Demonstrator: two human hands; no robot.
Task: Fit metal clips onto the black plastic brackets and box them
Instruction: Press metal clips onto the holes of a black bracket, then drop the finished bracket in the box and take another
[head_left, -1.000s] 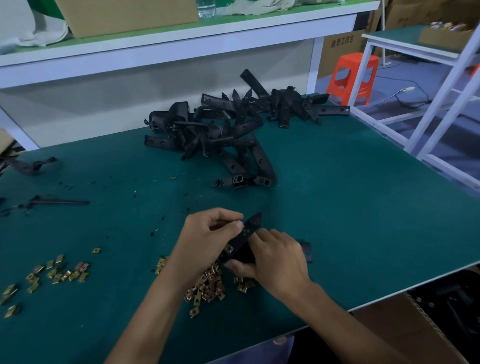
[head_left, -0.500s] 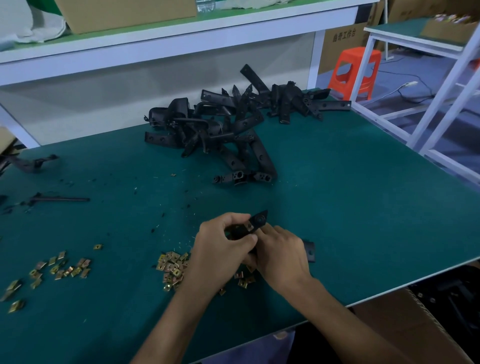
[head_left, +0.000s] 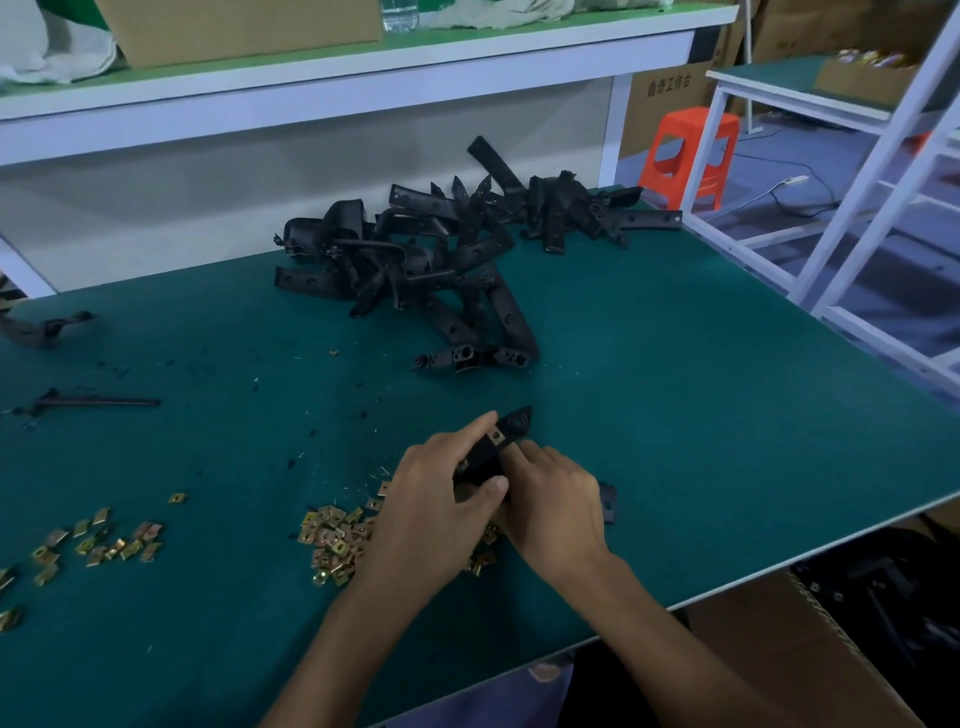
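Both hands low over the mat (head_left: 675, 389), knuckles up. Left hand (head_left: 441, 499) and right hand (head_left: 553, 496) both grip one bracket (head_left: 496, 447), tilted, clip (head_left: 497, 436) near its top end. Loose clips (head_left: 332, 535) just beside left wrist.

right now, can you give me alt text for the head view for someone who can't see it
The left hand and right hand grip one black bracket, a clip near its far end, over a green table. Loose clips lie beside the left wrist; a pile of brackets sits farther back.
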